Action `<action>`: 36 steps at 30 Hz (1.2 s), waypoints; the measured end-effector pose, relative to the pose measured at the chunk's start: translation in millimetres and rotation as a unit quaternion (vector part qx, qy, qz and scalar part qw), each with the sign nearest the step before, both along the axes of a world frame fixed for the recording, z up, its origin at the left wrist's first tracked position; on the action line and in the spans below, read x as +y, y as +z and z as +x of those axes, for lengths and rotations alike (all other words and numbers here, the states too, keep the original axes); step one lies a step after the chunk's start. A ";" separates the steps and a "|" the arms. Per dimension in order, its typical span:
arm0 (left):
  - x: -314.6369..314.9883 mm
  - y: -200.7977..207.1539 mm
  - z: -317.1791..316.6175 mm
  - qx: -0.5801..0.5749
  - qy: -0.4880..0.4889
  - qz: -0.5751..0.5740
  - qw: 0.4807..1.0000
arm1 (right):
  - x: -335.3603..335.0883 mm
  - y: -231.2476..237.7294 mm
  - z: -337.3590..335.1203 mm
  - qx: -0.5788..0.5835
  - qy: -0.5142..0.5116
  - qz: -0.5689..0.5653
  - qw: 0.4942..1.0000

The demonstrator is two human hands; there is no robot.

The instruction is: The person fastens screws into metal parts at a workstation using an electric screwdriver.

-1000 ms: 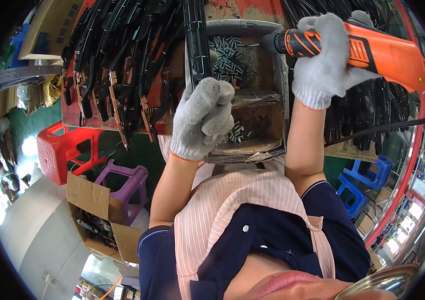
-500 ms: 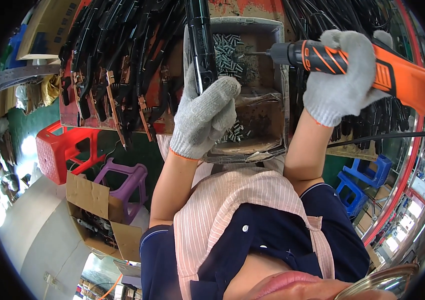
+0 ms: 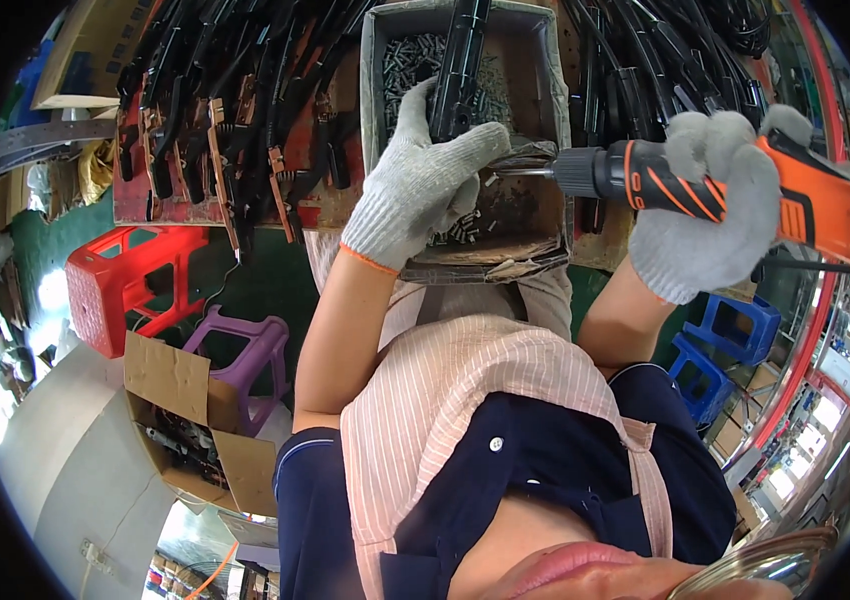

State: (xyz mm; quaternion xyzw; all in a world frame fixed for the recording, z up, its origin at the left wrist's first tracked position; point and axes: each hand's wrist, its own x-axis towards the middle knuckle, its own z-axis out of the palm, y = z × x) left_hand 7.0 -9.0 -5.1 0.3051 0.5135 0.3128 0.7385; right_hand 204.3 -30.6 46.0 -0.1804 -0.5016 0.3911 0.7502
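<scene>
My left hand (image 3: 415,190), in a grey knitted glove, holds the lower end of a glossy black tubular handle (image 3: 465,60) between thumb and fingers. The handle slants up over an open box (image 3: 561,70) of small metal screws (image 3: 401,80). In my right hand (image 3: 710,235), also gloved, is an orange and black electric screwdriver (image 3: 680,188), lying nearly level. Its bit (image 3: 535,165) points left, close to my left thumb and the handle's lower end. The glove hides whether the bit's tip touches the handle.
Black handles with copper-coloured jaws (image 3: 220,170) are piled left of the box, and more black handles (image 3: 635,80) lie on its right. Below stand a red stool (image 3: 100,295), a purple stool (image 3: 245,350), a blue stool (image 3: 700,380) and an open carton (image 3: 170,375).
The bit has gone from over the screws to beside my left thumb, as my right hand came nearer me. The handle has shifted right, and my left thumb now stretches toward the bit.
</scene>
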 end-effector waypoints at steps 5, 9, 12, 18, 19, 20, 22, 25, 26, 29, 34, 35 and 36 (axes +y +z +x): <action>3.6 4.3 0.9 0.021 -0.063 -0.003 0.998 | 1.0 4.4 -22.2 0.079 -0.029 -0.044 0.996; 2.0 5.5 2.1 0.057 -0.080 0.009 0.995 | -3.8 10.7 -23.9 0.116 -0.059 -0.071 0.989; 2.3 1.4 0.6 0.056 -0.083 0.011 0.995 | -1.8 16.1 -11.2 0.054 -0.049 -0.048 0.996; -0.2 4.2 2.8 0.040 -0.047 0.005 0.998 | -5.4 9.7 10.3 0.081 0.026 -0.038 0.996; -0.1 2.0 1.9 0.026 -0.038 0.007 0.999 | -4.8 7.0 11.0 0.082 0.049 -0.038 0.995; 0.9 2.6 2.3 0.026 -0.040 0.005 0.999 | -3.6 2.9 11.1 0.082 0.047 -0.039 0.995; 3.2 5.6 3.1 0.058 -0.055 -0.010 0.997 | -3.3 -8.8 8.7 0.099 0.077 -0.026 0.992; 2.0 -4.2 0.6 0.036 -0.036 -0.004 0.999 | -4.0 -4.6 -17.8 0.157 0.020 -0.061 0.986; 1.7 -6.8 -0.6 0.037 -0.035 -0.004 0.999 | -2.4 0.6 -25.7 0.151 -0.017 -0.079 0.985; 1.6 -7.2 -2.5 -0.015 -0.052 0.019 0.998 | -0.3 0.5 -18.3 0.091 0.014 -0.064 0.994; -0.2 2.2 -2.7 -0.008 -0.063 0.002 0.998 | -4.1 11.5 -2.8 0.006 0.044 -0.048 0.998; 0.1 2.9 -2.2 -0.009 -0.064 0.001 0.998 | -6.3 13.2 3.0 0.022 0.063 -0.064 0.996; 0.7 4.1 -1.7 -0.006 -0.065 0.000 0.998 | -8.1 14.8 10.3 0.037 0.083 -0.080 0.993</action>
